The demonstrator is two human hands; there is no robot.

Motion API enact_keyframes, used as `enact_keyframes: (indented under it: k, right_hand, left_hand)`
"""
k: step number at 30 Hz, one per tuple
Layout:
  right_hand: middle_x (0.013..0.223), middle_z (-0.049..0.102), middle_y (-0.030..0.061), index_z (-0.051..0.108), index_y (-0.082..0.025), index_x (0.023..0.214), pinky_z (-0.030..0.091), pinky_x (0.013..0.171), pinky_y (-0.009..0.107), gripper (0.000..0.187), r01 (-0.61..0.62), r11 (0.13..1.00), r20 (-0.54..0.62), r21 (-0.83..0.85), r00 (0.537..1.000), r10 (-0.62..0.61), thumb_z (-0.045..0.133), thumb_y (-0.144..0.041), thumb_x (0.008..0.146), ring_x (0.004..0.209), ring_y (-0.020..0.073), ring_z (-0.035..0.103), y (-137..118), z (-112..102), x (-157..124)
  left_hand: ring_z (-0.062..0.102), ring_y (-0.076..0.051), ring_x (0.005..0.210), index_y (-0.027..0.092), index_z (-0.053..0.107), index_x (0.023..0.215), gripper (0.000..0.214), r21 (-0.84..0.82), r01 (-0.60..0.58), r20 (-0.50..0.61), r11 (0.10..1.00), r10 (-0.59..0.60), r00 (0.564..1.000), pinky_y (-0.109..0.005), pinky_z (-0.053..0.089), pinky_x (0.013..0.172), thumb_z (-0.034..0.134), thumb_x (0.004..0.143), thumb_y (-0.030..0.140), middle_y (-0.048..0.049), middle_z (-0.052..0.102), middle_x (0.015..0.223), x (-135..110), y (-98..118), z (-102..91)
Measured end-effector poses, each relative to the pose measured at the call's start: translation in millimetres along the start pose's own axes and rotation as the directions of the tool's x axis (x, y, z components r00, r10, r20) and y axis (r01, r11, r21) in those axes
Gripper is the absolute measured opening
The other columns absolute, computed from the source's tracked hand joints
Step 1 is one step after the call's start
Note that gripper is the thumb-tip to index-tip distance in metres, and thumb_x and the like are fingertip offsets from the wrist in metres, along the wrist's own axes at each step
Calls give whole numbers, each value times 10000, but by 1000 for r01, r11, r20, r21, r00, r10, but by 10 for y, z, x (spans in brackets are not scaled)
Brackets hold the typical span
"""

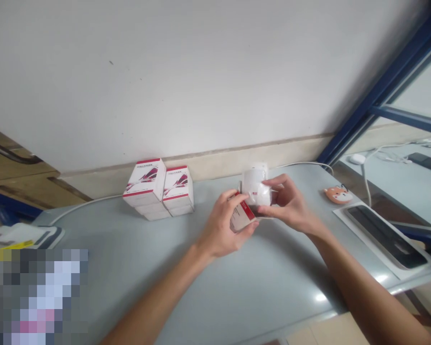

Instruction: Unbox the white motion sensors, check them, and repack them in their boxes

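Note:
Above the middle of the table, my left hand (224, 223) is closed around a small red and white cardboard box (242, 215), which is tilted. My right hand (289, 203) grips a white object in clear plastic wrap (256, 184) between thumb and fingers. The wrapped object is at the box's upper end; whether part of it sits inside the box I cannot tell. Its exact kind does not show. To the left, white boxes with red edges and a dark red pattern stand in two stacks, a taller one (145, 184) and a lower one (178, 189).
The grey-blue table (215, 292) backs onto a white wall (201, 86). On the right lie an orange animal-shaped pouch (338, 194) and a black phone-like slab (386, 237) on a white sheet. A blue frame (366, 105) rises there. White cables and a power strip (52, 237) lie left.

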State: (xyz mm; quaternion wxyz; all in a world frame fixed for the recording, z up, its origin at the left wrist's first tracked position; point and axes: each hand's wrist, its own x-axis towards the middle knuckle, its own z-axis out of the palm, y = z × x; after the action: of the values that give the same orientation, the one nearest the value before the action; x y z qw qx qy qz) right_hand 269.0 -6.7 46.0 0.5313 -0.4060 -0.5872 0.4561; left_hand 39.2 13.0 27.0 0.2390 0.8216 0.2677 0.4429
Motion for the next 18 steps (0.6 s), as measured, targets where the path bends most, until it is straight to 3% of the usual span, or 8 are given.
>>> enact_keyframes:
  k: [3, 5, 11, 14, 16, 18]
  right_hand:
    - [1161, 709, 72, 614, -278, 1182, 620, 726, 375, 517, 122, 975, -8, -186, 992, -125, 929, -403, 791, 840, 198, 706, 24, 18, -11]
    - [1199, 695, 81, 630, -285, 1215, 618, 779, 390, 508, 164, 962, 27, -217, 986, -162, 900, -455, 819, 913, 220, 712, 59, 38, -12]
    - [1163, 634, 75, 612, -327, 1328, 600, 833, 401, 369, 117, 982, 107, -149, 989, -102, 663, -507, 1010, 994, 234, 665, 94, 103, -64]
    - [1092, 616, 52, 621, -344, 1310, 583, 778, 368, 327, 86, 988, 98, -127, 992, -74, 687, -445, 1006, 918, 212, 633, 62, 152, -80]
    - [1037, 597, 28, 519, -388, 1448, 574, 740, 356, 520, 85, 992, 88, -89, 993, -77, 735, -420, 977, 830, 190, 610, 41, 191, -73]
    - [1036, 575, 14, 279, -445, 1612, 575, 705, 351, 848, 73, 997, 54, -36, 996, -70, 787, -433, 933, 768, 175, 596, 28, 228, -59]
  left_hand:
    - [578, -310, 1332, 339, 380, 1552, 715, -37, 3, 5, 999, -3, 1000, -540, 518, 1123, 745, 936, 341, -140, 522, 1435, 0, -14, 3]
    - [576, -303, 1333, 347, 384, 1572, 719, -27, 10, 0, 1000, -10, 1000, -522, 519, 1128, 737, 945, 341, -136, 518, 1434, -15, -53, -6]
    - [568, -292, 1333, 329, 462, 1534, 672, 2, -62, -101, 998, 62, 993, -499, 509, 1134, 758, 930, 308, -129, 508, 1417, -66, -155, -36]
    - [565, -302, 1336, 313, 452, 1524, 653, 3, -84, -118, 996, 84, 990, -524, 504, 1128, 741, 939, 314, -141, 507, 1425, -93, -166, -21]
    - [552, -311, 1354, 309, 431, 1532, 647, 2, -81, -130, 997, 81, 988, -539, 493, 1133, 718, 953, 321, -150, 493, 1444, -120, -168, -3]
    - [535, -318, 1371, 310, 411, 1548, 660, 0, -89, -146, 996, 88, 985, -544, 481, 1141, 706, 958, 331, -154, 478, 1462, -149, -166, 11]
